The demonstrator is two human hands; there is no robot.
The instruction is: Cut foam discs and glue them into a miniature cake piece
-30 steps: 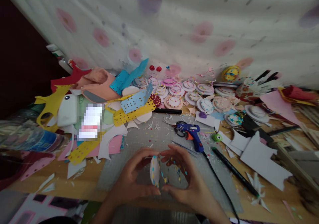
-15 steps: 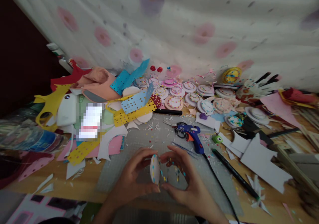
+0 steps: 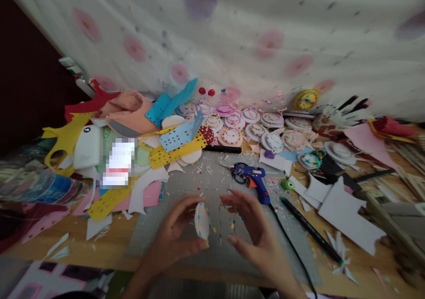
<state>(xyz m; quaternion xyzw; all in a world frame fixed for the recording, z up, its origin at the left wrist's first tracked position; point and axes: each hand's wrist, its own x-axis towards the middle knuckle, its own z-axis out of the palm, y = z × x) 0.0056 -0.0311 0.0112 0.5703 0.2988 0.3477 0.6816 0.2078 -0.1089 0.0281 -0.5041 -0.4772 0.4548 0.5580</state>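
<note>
In front of the glue gun (image 3: 257, 177), the left hand (image 3: 170, 233) pinched a white disc (image 3: 202, 221) edgewise, perhaps sparing its face. The right hand (image 3: 257, 228) curved, thumb and fingers apart, around dotted string (image 3: 232, 226); any grip was unclear. Beneath the glue gun lay a gray mat (image 3: 175, 181) on a wooden table (image 3: 114, 249); behind it hung a flowered curtain (image 3: 229, 29).

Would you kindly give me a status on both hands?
Left hand gripping white disc. Right hand curved by colour-dotted strand, contact unclear. Blue glue gun lies beyond both hands, touching neither.
</note>
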